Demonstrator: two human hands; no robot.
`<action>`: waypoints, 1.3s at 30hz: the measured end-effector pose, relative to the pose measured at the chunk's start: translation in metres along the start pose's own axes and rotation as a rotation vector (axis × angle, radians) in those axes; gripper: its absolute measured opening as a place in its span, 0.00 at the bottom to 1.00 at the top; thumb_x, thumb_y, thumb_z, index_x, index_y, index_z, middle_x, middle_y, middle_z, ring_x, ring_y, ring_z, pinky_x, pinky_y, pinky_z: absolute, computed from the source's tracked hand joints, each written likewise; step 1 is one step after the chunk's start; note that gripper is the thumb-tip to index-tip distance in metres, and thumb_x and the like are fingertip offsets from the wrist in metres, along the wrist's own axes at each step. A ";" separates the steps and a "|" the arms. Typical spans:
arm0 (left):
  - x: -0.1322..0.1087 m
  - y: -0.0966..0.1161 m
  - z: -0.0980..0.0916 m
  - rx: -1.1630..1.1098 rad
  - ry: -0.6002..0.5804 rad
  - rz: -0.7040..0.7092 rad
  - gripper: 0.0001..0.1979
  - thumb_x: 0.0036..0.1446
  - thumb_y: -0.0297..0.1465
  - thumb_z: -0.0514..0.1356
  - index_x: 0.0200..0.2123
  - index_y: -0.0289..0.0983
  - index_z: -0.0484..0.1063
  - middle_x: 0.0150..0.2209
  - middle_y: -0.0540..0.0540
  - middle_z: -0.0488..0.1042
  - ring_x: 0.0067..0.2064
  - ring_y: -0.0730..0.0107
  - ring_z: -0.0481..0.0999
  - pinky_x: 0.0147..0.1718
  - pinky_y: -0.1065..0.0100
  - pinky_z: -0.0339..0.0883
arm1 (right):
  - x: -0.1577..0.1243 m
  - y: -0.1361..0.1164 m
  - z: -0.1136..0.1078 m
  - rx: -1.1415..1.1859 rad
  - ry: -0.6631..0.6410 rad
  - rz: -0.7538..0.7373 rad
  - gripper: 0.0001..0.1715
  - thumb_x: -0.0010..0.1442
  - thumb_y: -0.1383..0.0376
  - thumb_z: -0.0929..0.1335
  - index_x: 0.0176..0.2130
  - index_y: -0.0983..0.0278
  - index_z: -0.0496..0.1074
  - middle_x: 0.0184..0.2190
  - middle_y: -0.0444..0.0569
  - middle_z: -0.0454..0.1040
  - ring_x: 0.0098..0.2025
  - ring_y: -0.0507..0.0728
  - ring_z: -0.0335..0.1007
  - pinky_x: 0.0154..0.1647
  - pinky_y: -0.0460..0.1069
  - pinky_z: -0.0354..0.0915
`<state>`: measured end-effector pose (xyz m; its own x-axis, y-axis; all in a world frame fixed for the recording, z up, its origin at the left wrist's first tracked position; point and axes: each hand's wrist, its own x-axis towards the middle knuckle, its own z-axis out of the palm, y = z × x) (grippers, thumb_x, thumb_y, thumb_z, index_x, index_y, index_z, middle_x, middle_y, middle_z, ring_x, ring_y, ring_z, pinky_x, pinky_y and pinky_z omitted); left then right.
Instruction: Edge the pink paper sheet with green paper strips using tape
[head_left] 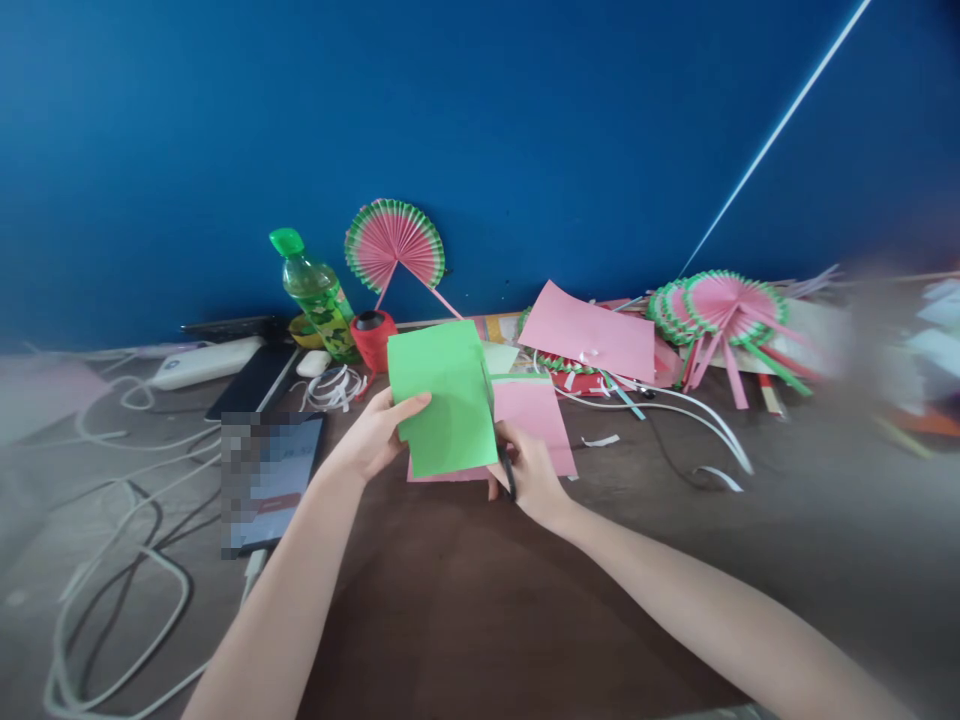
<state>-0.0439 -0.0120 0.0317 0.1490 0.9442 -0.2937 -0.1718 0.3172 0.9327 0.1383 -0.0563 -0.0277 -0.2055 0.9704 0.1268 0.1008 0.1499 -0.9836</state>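
My left hand (pixel 382 430) grips the left edge of a green sheet of paper (pixel 444 400), with the thumb lying on top. At the sheet's right edge, my right hand (pixel 531 470) is closed around the dark handles of a pair of scissors (pixel 509 474). The blades run up along that edge and are mostly hidden by the paper. Beneath the green sheet, pink paper (pixel 536 425) lies on the table, partly covered. To the right rests another pink sheet (pixel 592 335), over paper scraps.
Pleated paper fans (pixel 731 305) lie at the right; another fan (pixel 395 245) leans on the blue wall. A green-capped bottle (pixel 319 295) and a red spool (pixel 373 340) stand behind my left hand. A phone (pixel 281 485), white power bank (pixel 206 362) and looping cables (pixel 176 580) occupy the left.
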 end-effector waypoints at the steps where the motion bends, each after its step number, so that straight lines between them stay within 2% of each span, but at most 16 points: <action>1: 0.000 0.000 0.001 -0.007 0.021 -0.001 0.10 0.48 0.28 0.64 0.37 0.37 0.73 0.39 0.44 0.79 0.36 0.64 0.79 0.28 0.71 0.73 | 0.000 0.000 0.000 -0.001 -0.004 -0.002 0.06 0.54 0.66 0.65 0.28 0.62 0.61 0.11 0.34 0.62 0.13 0.52 0.67 0.20 0.44 0.59; 7: 0.001 0.000 0.004 -0.046 0.075 0.031 0.10 0.49 0.29 0.63 0.38 0.38 0.73 0.39 0.45 0.79 0.37 0.66 0.79 0.28 0.72 0.73 | -0.002 0.000 0.001 0.024 -0.008 0.018 0.05 0.51 0.69 0.65 0.28 0.63 0.60 0.15 0.34 0.61 0.14 0.50 0.68 0.15 0.42 0.55; 11: 0.002 -0.002 0.004 -0.052 0.058 0.062 0.10 0.49 0.28 0.63 0.37 0.37 0.73 0.38 0.44 0.79 0.36 0.65 0.79 0.28 0.71 0.74 | -0.001 0.001 0.002 0.025 -0.011 0.022 0.05 0.50 0.71 0.64 0.28 0.63 0.61 0.15 0.34 0.61 0.14 0.50 0.68 0.16 0.42 0.56; 15: 0.004 -0.005 0.005 -0.066 0.029 0.095 0.11 0.47 0.25 0.63 0.37 0.35 0.74 0.39 0.43 0.79 0.37 0.64 0.79 0.35 0.69 0.74 | -0.001 0.002 0.002 0.049 -0.023 0.018 0.04 0.49 0.70 0.63 0.29 0.62 0.62 0.14 0.35 0.63 0.14 0.51 0.68 0.18 0.43 0.59; 18: 0.006 -0.007 0.005 -0.072 0.007 0.111 0.13 0.46 0.25 0.64 0.38 0.34 0.74 0.40 0.42 0.79 0.39 0.62 0.78 0.40 0.66 0.74 | -0.001 0.003 0.003 0.113 -0.023 0.001 0.03 0.50 0.67 0.64 0.29 0.62 0.61 0.16 0.37 0.64 0.15 0.52 0.69 0.15 0.43 0.58; 20: 0.006 -0.007 0.005 -0.065 -0.007 0.103 0.13 0.46 0.25 0.64 0.39 0.33 0.74 0.40 0.42 0.79 0.39 0.61 0.78 0.41 0.65 0.73 | -0.001 0.001 0.002 0.122 -0.025 -0.010 0.04 0.51 0.66 0.63 0.28 0.62 0.60 0.14 0.36 0.63 0.14 0.52 0.68 0.14 0.43 0.56; 24: 0.004 -0.007 0.005 -0.031 -0.021 0.073 0.12 0.45 0.26 0.64 0.37 0.33 0.74 0.40 0.41 0.79 0.39 0.61 0.78 0.39 0.65 0.74 | 0.000 -0.003 0.001 0.112 -0.009 0.007 0.05 0.51 0.67 0.61 0.26 0.61 0.57 0.10 0.34 0.59 0.13 0.51 0.66 0.13 0.42 0.56; 29: 0.002 -0.006 0.006 0.008 -0.033 0.031 0.11 0.46 0.27 0.64 0.36 0.34 0.73 0.40 0.41 0.79 0.38 0.61 0.79 0.33 0.68 0.74 | 0.000 -0.004 0.000 0.079 0.008 0.007 0.08 0.53 0.67 0.62 0.25 0.61 0.55 0.10 0.33 0.58 0.14 0.50 0.67 0.14 0.41 0.56; 35: 0.000 -0.005 0.006 0.025 -0.034 0.010 0.11 0.46 0.27 0.64 0.36 0.34 0.73 0.39 0.41 0.79 0.39 0.61 0.79 0.37 0.66 0.74 | 0.000 -0.004 -0.001 0.043 0.023 -0.001 0.07 0.54 0.66 0.62 0.26 0.61 0.57 0.13 0.35 0.60 0.14 0.50 0.67 0.16 0.43 0.59; 39: 0.001 -0.005 0.006 0.011 -0.039 0.006 0.11 0.46 0.27 0.64 0.36 0.33 0.73 0.39 0.40 0.79 0.39 0.60 0.79 0.36 0.66 0.74 | 0.001 -0.003 -0.001 0.031 0.015 -0.002 0.06 0.53 0.67 0.62 0.26 0.61 0.57 0.12 0.34 0.59 0.13 0.50 0.66 0.16 0.43 0.59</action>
<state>-0.0370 -0.0137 0.0277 0.1861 0.9417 -0.2801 -0.1624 0.3107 0.9365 0.1388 -0.0561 -0.0242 -0.1906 0.9730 0.1304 0.0701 0.1459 -0.9868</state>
